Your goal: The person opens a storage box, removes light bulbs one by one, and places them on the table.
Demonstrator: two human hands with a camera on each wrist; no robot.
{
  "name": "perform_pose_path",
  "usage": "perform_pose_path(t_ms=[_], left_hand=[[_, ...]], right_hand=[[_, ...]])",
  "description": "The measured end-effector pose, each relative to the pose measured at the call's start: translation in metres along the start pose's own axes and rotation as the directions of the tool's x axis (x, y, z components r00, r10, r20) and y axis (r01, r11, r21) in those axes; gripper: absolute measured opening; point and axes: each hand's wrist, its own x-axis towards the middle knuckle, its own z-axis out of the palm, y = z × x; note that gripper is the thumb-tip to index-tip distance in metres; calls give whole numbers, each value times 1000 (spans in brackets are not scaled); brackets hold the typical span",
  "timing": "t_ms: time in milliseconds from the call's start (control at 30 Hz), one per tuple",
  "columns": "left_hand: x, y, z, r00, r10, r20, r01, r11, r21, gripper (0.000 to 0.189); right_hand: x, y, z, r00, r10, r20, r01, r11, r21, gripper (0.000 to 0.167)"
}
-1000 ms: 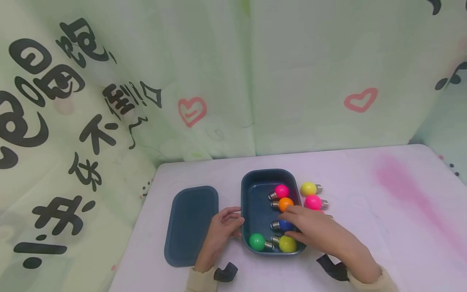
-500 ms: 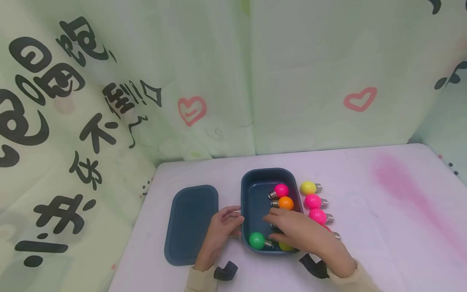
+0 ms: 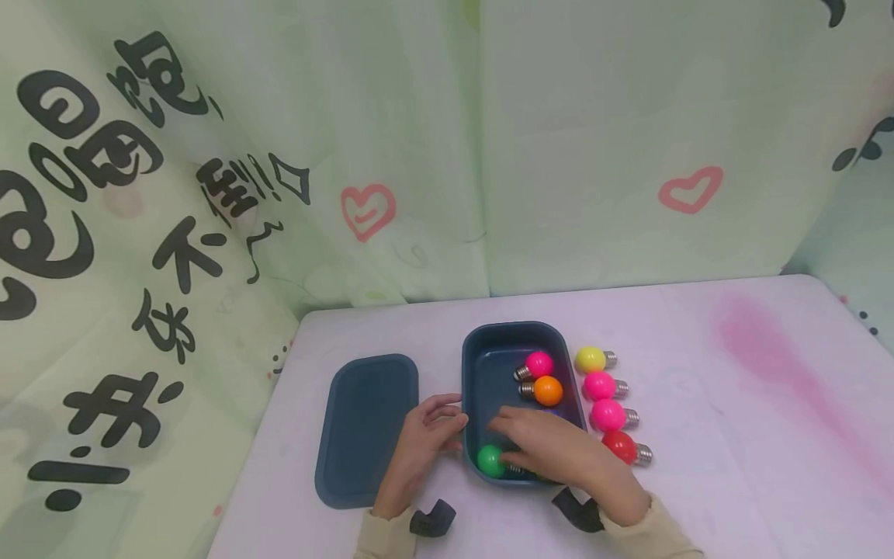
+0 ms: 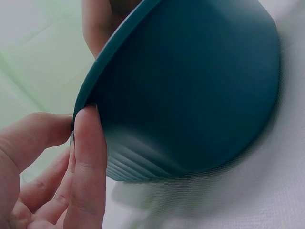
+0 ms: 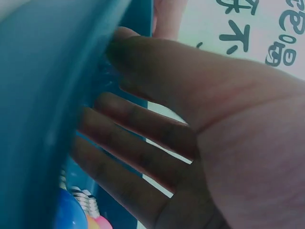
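A dark blue box [image 3: 482,341] stands on the table, holding several coloured light bulbs. At its left wall my left hand [image 3: 424,435] pinches the edge lightly between thumb and fingers; the left wrist view shows a finger [image 4: 88,143] against the outer wall. My right hand [image 3: 548,442] reaches over the right wall into the box, fingers spread apart, with nothing visibly held. Its thumb is close to the green bulb [image 3: 490,461]. A pink bulb [image 3: 539,363] and an orange bulb [image 3: 549,390] lie farther back. The blue bulb [image 5: 70,210] is mostly covered in the head view.
To the left lies a flat dark blue lid [image 3: 366,427]. Outside the box's right wall, a yellow bulb [image 3: 590,359], two pink bulbs [image 3: 609,415] and a red bulb [image 3: 620,447] form a row. A printed curtain [image 3: 594,155] hangs behind the table.
My right hand has moved left across the box, from beside the blue bulb toward the green one, uncovering the red bulb outside. My left hand has stayed at the box's left wall.
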Motion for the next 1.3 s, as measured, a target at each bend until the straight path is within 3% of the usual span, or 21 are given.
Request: perform_pose_path(t_ms=[400, 733, 1300], left_hand=[[1, -1, -1, 1000, 7, 0, -7, 1000, 4, 43], [0, 0, 0, 1000, 21, 8, -21, 1000, -4, 44], [-1, 2, 1, 1000, 25, 7, -25, 1000, -5, 43]], right_hand=[[6, -1, 8, 1000, 12, 19, -12, 1000, 23, 39], [10, -2, 12, 999, 10, 51, -15, 996, 92, 28], [5, -3, -10, 999, -44, 30, 41, 995, 87, 34]])
